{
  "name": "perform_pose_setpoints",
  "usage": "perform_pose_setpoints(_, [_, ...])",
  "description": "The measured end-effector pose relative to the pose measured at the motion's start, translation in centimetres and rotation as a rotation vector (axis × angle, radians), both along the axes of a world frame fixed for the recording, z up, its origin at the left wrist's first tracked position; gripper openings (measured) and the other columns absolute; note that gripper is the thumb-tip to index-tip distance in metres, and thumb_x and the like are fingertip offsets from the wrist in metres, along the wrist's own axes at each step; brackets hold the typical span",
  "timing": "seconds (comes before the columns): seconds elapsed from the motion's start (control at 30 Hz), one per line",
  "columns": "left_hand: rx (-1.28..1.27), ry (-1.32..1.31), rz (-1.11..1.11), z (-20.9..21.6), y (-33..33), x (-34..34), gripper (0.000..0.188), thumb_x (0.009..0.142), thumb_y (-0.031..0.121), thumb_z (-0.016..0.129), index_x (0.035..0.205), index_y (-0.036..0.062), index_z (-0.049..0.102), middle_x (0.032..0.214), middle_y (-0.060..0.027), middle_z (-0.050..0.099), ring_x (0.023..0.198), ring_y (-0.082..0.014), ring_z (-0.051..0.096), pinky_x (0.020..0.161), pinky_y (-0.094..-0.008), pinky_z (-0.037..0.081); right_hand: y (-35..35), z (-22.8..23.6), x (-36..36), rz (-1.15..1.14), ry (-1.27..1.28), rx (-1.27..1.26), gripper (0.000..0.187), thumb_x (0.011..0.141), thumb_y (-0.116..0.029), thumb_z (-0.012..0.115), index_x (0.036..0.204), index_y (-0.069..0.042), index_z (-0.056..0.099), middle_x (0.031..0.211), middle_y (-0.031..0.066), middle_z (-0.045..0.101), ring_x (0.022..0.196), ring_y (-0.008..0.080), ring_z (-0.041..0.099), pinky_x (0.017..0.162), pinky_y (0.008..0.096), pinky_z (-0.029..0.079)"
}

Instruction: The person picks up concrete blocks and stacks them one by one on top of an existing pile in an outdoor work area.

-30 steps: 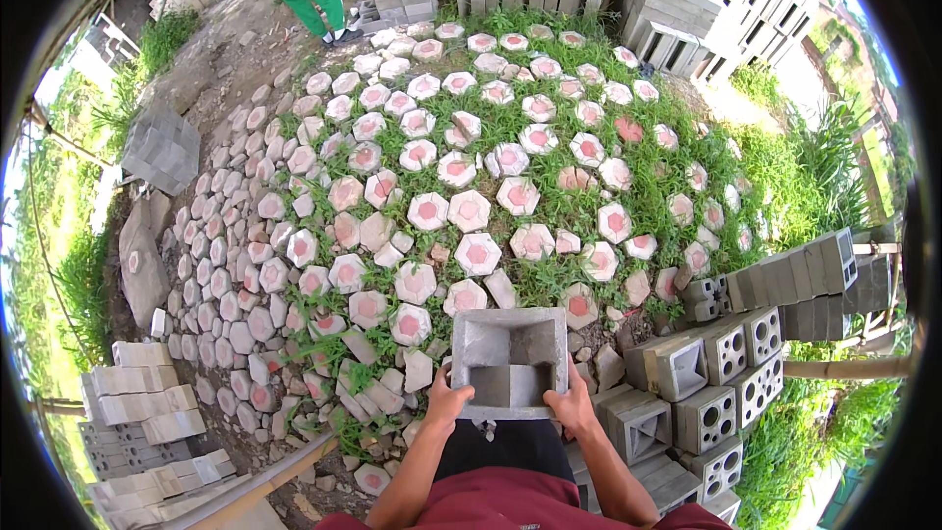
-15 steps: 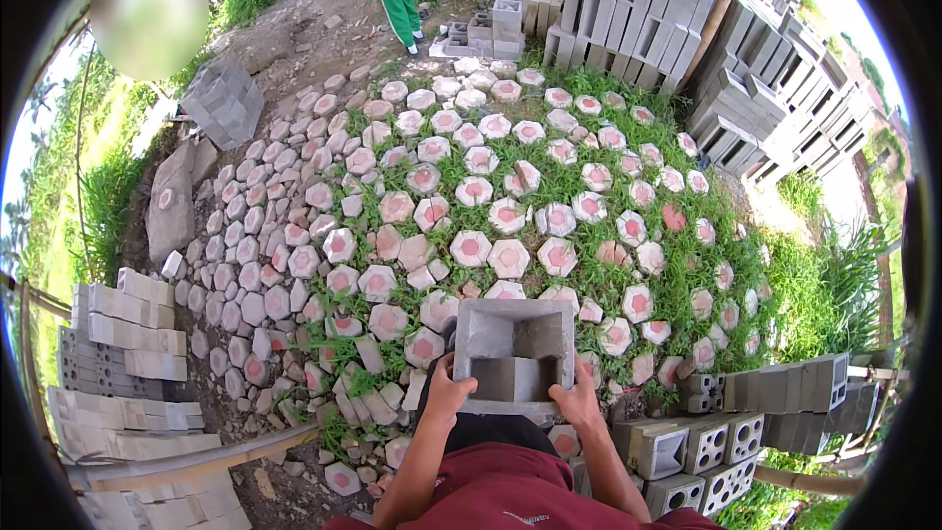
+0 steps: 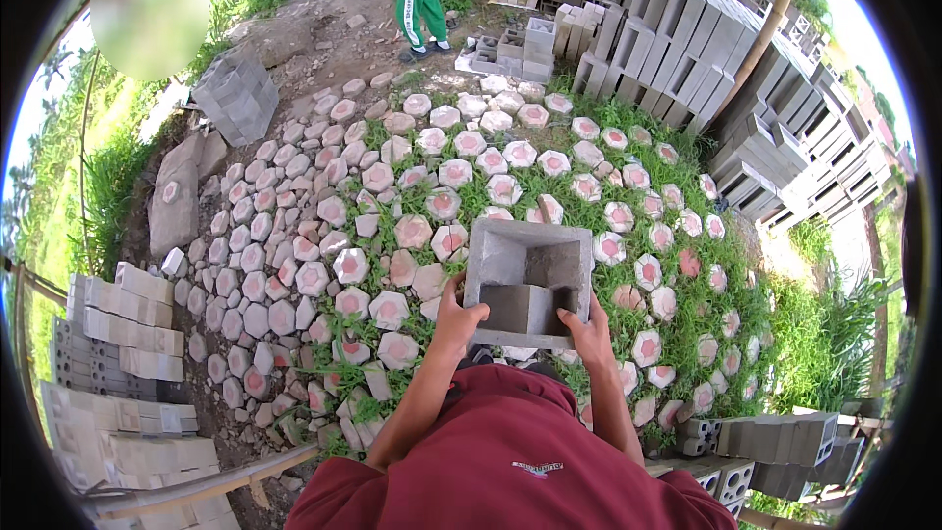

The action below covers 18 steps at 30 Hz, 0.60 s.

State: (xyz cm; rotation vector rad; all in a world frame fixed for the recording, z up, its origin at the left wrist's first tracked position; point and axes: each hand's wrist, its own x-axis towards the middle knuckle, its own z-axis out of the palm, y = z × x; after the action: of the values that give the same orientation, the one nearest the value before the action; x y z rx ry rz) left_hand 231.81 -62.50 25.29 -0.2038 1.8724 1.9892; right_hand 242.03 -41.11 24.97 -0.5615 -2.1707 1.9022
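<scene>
A grey hollow concrete block (image 3: 530, 233) is held out in front of my body, its open cavity facing up toward me. Inside the cavity a raised inner part shows at the lower middle. My left hand (image 3: 457, 321) grips the block's left side, with the thumb over the near rim. On the opposite side my right hand (image 3: 588, 327) is closed round the lower right corner, thumb at the inside edge. Beneath the block lie hexagonal paving stones (image 3: 397, 350) with reddish centres, set among grass. Its underside is hidden from me.
A person in green trousers (image 3: 420, 5) stands at the far side. Tall stacks of hollow blocks (image 3: 667, 29) rise at the back right, and more blocks (image 3: 785, 437) sit at the near right. At left are piled pale blocks (image 3: 128, 319), a bamboo pole (image 3: 206, 476) and a grey block pile (image 3: 235, 98).
Both hands have raised the block and moved it farther from my body, slightly to the right. The far person has turned and shifted in view, and my view has tilted.
</scene>
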Motion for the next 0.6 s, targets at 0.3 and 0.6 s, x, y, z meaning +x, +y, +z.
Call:
perform_pose_setpoints(0.3, [0.072,0.061,-0.043,0.2,4.0,-13.2,0.071,0.064,-0.002,0.061,0.132,-0.0017,0.042,0.088,-0.0071,0.06,0.068,-0.0128,0.054,0.06,-0.0263,0.043,2.6,2.4,-12.4,-0.029,0.025,-0.062,0.058,0.082,-0.014,0.068,0.133,0.003,0.047,0.116,0.0119,0.061,0.104,0.0183,0.055,0.095,0.0312,0.041])
perform_pose_setpoints(0.6, [0.018,0.025,-0.021,-1.5,10.5,-28.0,0.07,0.064,-0.003,0.061,0.132,-0.0013,0.043,0.087,-0.0071,0.059,0.066,-0.0127,0.054,0.058,-0.0265,0.042,10.8,-1.3,-28.0,0.047,0.006,-0.112,0.073,0.071,0.0,0.057,0.141,0.005,0.038,0.115,0.0124,0.06,0.102,0.0182,0.056,0.09,0.0292,0.044])
